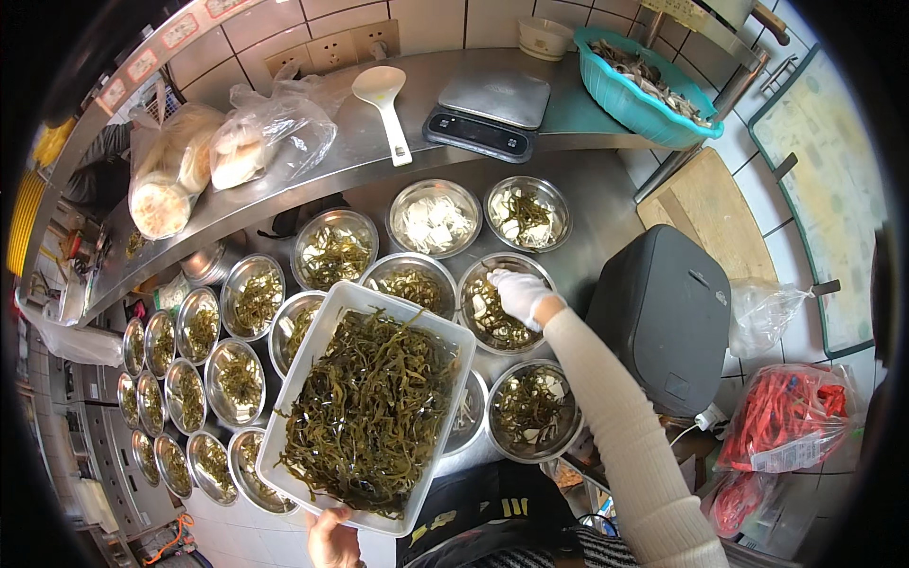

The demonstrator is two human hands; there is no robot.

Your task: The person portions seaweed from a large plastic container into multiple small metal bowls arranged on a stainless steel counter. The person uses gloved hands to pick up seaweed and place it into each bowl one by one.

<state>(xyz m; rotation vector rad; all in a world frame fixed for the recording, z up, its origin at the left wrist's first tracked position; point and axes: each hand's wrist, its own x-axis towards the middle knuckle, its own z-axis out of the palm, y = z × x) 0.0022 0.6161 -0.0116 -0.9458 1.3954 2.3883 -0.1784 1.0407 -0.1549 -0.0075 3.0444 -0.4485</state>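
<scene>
My bare left hand (332, 538) grips the lower rim of a translucent plastic tub (463, 355) full of shredded seaweed (369, 412). The tub is tilted and hides parts of some bowls. My right hand (520, 297), in a white glove, reaches into a steel bowl (505, 346) holding seaweed and white pieces; its fingertips touch the seaweed, and whether they grip any cannot be told. Several similar steel bowls stand in rows to the left, most with seaweed on top. One bowl at the back (434, 219) shows only white slices and thin white strands.
On the steel shelf (284, 170) stand bagged flatbreads (162, 202), a white ladle (387, 106), a kitchen scale (490, 106) and a turquoise basin (643, 99). A dark grey box-shaped appliance (657, 319) stands right of my right forearm, with a wooden board (717, 213) behind it.
</scene>
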